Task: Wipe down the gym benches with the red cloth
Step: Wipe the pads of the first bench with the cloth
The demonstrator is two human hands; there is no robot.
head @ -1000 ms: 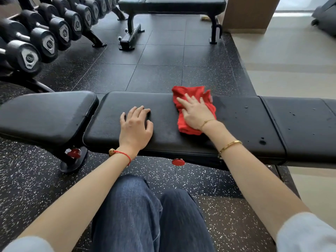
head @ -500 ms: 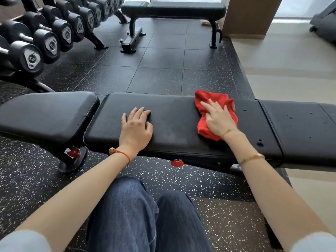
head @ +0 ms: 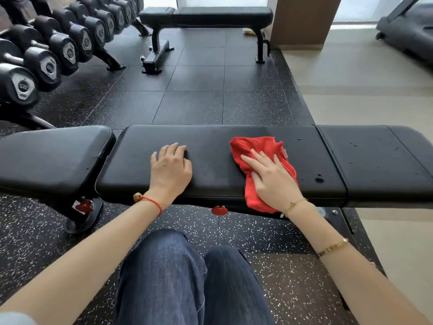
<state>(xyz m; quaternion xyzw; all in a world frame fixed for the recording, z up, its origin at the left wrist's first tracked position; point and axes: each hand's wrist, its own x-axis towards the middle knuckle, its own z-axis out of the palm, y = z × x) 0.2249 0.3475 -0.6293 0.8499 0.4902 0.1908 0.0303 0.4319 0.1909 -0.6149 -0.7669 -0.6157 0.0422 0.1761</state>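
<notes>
A long black padded bench runs across the view in front of my knees. The red cloth lies crumpled on its middle pad, with one end hanging over the near edge. My right hand presses flat on the cloth, fingers spread and pointing up-left. My left hand rests palm down on the bare pad to the left and holds nothing. Water droplets dot the pad to the right of the cloth. A second black bench stands at the back.
A rack of black dumbbells lines the left side. The bench's separate seat pad sits at the left. A wooden pillar and a treadmill stand at the back right. Speckled rubber flooring lies between the benches.
My right hand slid the cloth to the right along the pad, then back a little leftward and toward the near edge. My left hand stayed in place.
</notes>
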